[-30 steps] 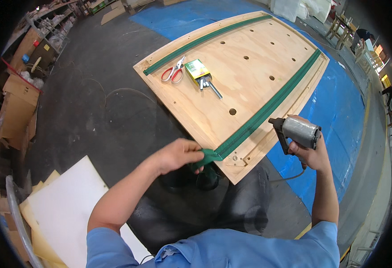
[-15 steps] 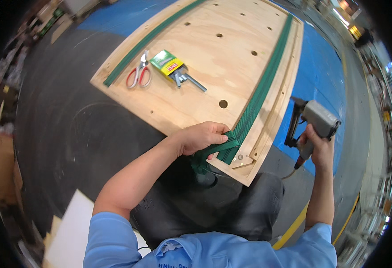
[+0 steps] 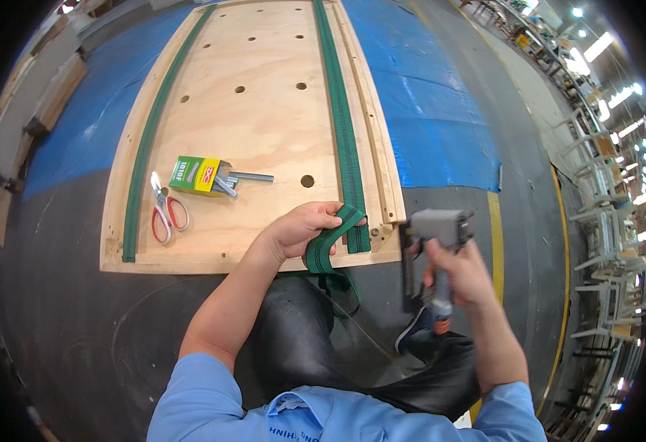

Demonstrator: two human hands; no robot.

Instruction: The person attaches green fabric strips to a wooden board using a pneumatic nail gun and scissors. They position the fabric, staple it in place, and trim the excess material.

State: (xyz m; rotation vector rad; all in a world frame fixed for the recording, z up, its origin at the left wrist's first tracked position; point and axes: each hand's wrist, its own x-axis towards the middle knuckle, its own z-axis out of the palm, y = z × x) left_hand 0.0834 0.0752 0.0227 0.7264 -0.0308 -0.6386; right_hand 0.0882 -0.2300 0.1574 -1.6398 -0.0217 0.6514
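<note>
my l hand is pinched on the green webbing nr the wood panel's near r corner, my r hand wrapped round the staple gun beside it, so imo best fold the webbing flat n square, fingers clear of the gun's nose.

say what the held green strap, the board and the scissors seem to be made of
Green strap: woven fabric, likely synthetic; it shows ribbed lines and loops softly from the left hand. Board: bare wood, perhaps plywood, with a matte, pale tan face and faint grain. Scissors: blades probably metal, from their bright shine; red and white handles look like smooth plastic.
</note>
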